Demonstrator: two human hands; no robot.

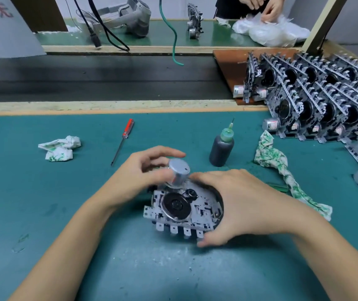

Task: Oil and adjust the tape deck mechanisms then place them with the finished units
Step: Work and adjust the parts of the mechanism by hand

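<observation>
My right hand [234,205] cups the tape deck mechanism [182,209] tilted above the counter [43,213] so its flywheel faces me; my left hand [145,170] has its grip pinching the motor can [179,173], steadying it for adjustment, oil bottle [221,148] within reach

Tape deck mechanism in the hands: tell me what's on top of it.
A silver motor stands on the tape deck mechanism, gripped by the left hand. The motor's mounting is hidden.
</observation>
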